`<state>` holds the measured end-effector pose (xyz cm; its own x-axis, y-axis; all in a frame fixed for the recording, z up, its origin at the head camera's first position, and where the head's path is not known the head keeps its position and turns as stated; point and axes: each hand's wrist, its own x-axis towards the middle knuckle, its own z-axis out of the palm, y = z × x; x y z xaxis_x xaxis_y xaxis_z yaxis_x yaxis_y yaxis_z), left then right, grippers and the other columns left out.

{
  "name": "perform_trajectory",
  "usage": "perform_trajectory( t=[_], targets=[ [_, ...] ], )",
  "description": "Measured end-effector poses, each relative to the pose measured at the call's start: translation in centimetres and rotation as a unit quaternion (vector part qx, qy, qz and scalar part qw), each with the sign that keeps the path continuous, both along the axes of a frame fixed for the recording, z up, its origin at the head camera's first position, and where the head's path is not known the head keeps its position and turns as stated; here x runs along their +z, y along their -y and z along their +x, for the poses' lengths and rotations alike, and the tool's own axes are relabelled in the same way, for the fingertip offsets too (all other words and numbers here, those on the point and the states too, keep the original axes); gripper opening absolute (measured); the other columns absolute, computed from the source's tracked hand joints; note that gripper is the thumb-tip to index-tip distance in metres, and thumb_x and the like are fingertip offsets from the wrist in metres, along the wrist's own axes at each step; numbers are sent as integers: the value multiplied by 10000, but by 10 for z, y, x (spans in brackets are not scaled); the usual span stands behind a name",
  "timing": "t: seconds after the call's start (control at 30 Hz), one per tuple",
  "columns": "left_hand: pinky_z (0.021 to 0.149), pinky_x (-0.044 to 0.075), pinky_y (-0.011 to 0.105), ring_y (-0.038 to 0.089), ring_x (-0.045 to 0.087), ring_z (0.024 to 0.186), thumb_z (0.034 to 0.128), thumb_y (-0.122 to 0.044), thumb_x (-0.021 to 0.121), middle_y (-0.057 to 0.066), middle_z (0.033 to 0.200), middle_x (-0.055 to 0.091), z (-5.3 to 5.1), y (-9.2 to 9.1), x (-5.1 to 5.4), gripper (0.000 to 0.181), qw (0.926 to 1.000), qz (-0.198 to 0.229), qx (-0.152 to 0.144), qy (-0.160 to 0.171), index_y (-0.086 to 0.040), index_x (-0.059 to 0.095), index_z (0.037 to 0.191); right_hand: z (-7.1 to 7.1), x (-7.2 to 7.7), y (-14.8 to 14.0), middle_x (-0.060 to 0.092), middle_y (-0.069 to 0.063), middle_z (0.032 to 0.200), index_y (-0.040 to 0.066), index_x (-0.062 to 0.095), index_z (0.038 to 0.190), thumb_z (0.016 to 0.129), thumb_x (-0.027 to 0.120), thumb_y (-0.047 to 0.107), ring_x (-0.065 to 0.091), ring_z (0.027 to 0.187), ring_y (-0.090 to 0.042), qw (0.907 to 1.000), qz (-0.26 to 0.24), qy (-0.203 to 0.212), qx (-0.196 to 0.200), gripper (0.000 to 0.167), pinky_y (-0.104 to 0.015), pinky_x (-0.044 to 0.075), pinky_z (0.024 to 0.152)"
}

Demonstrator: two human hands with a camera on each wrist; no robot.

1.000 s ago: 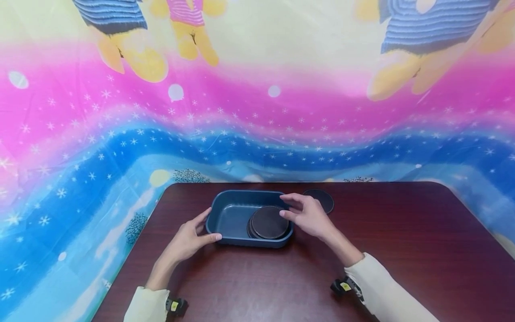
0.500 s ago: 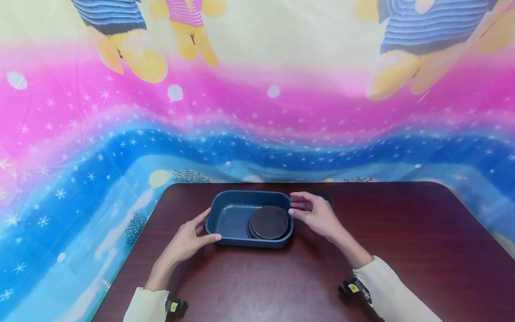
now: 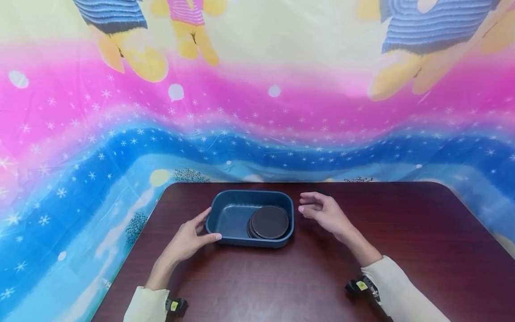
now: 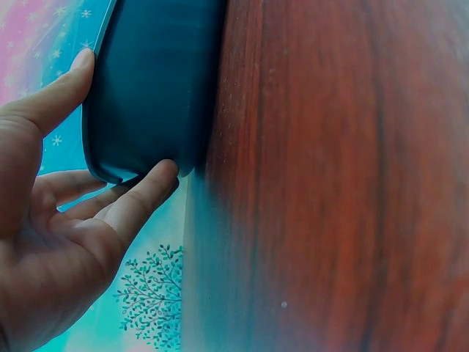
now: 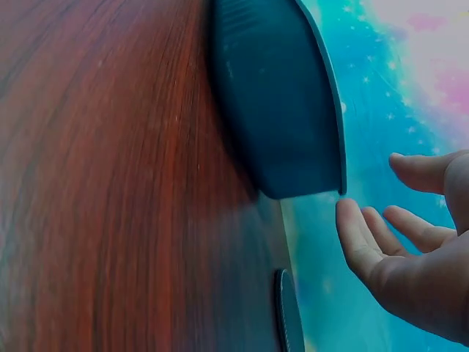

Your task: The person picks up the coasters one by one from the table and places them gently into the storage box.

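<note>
A dark blue-grey rectangular container (image 3: 231, 219) with rounded corners sits on the table. Inside, at its right end, lies a stack of round dark brown coasters (image 3: 270, 222). My left hand (image 3: 186, 241) holds the container's left end, the thumb on the near rim and the fingers along the end wall. Just right of the container, my right hand (image 3: 327, 217) hovers apart from it, fingers loosely bent and holding nothing. Another round coaster (image 5: 289, 312) lies flat on the table, seen edge-on in the right wrist view; in the head view my right hand hides most of it.
The reddish-brown wooden table (image 3: 402, 241) runs back to a colourful printed cloth (image 3: 257, 107) hanging behind it. Black wrist cameras are strapped at both sleeves.
My right hand has drawn back to the right, from above the coaster stack to beyond the container's rim, now covering the lone coaster. The left hand, container and stack stay put.
</note>
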<state>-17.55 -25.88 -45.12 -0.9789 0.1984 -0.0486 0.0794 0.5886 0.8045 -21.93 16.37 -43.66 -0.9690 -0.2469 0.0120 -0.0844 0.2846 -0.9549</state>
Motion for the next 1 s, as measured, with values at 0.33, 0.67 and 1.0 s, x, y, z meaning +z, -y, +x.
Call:
perform_trajectory(
  t=[0.33, 0.67, 1.0],
  targets=[
    [1089, 567, 526, 453, 526, 1473, 930, -382, 861, 247, 1684, 425, -1, 0, -1, 990, 10000, -12, -34, 17, -119, 306, 1707, -8, -5, -24, 558, -338, 1512, -56, 472, 1566, 1054, 690, 130, 696, 1297, -367, 9994, 6, 239, -248, 587, -410, 617, 1029],
    [1088, 564, 535, 458, 521, 1473, 927, -383, 864, 255, 1687, 415, -2, 1, -2, 1004, 10000, 0, -35, 3, -109, 297, 1708, -20, -11, -49, 544, -344, 1530, -76, 451, 1574, 1050, 697, 150, 728, 1231, -234, 9988, 105, 160, -447, 622, -340, 623, 1009],
    [1096, 560, 534, 435, 522, 1481, 916, -366, 877, 233, 1694, 419, -2, 0, -4, 1004, 9999, 75, 9, 69, -132, 307, 1708, -32, -19, -69, 547, -296, 1559, -26, 442, 1602, 1053, 716, 252, 683, 1327, -297, 9967, 525, 5, -615, 674, -215, 590, 986]
  ],
)
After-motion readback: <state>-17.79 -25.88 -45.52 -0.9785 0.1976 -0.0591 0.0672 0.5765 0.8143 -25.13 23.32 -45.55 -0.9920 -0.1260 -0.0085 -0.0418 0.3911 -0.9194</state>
